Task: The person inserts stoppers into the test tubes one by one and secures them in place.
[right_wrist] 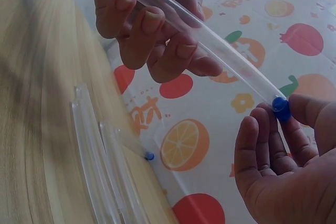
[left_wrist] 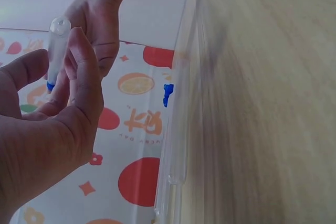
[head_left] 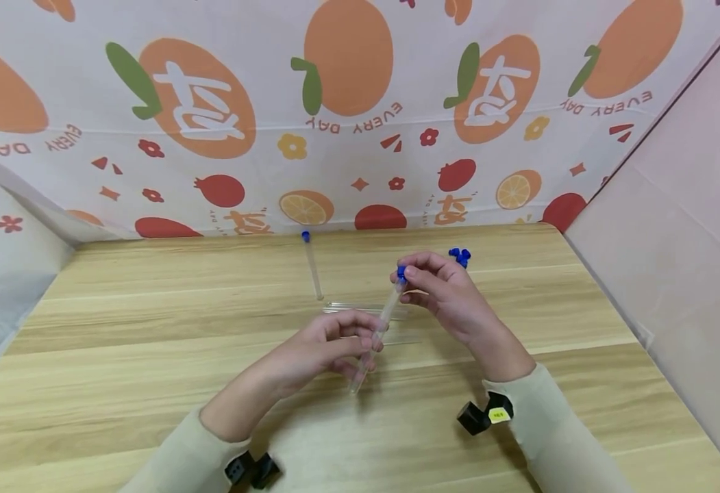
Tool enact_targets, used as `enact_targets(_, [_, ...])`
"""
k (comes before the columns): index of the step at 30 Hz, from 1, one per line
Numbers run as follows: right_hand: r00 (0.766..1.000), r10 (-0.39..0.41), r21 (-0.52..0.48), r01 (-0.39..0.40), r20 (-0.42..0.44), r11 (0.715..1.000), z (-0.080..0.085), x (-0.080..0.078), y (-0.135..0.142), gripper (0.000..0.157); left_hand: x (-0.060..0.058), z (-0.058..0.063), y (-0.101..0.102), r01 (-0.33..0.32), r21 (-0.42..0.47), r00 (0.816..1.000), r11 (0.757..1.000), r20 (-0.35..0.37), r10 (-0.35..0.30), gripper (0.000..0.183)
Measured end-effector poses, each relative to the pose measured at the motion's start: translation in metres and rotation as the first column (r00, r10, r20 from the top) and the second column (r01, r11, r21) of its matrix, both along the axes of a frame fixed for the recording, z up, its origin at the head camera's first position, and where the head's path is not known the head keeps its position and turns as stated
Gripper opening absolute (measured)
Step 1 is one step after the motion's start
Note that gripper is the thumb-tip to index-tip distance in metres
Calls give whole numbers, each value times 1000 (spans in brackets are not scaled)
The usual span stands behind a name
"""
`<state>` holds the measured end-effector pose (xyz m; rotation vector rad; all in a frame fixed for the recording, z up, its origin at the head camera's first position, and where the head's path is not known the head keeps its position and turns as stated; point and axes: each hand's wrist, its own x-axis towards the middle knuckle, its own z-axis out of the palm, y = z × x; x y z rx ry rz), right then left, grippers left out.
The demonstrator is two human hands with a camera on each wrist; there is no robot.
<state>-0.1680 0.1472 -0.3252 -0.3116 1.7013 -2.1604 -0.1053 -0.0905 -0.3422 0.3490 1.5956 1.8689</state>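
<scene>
- The person's left hand [head_left: 329, 342] has its grip closed round a clear tube [head_left: 388, 306], thumb on one side and fingers on the other, along the tube's lower half.
- The right hand [head_left: 446, 287] has its grip pinched on a blue cap [head_left: 401, 274] at the upper end of that tube, between thumb and fingers; how far the cap is pushed in I cannot tell.
- The held tube is tilted in the air above the wooden tabletop [head_left: 150, 356], its capped end up and away from the person, its rounded bottom down and toward the person.
- Beyond the left hand, several loose clear tubes [head_left: 341, 308] lie close together on the tabletop, partly hidden by that hand and the held tube.
- Left of these and farther back lies a capped tube [head_left: 313, 270], its blue end pointing toward the fruit-printed cloth [head_left: 347, 164] behind the tabletop.
- A small cluster of loose blue caps [head_left: 460, 256] sits just beyond the right hand.
- Both arms wear pale sleeves [head_left: 560, 428], with a black device [head_left: 473, 418] at each wrist.
</scene>
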Motion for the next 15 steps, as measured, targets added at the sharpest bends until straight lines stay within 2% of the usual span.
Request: enact_targets(15, [999, -4, -18, 3, -44, 1000, -5, 7, -6, 7, 6, -3, -2, -12, -5, 1000, 1000, -7, 12, 47])
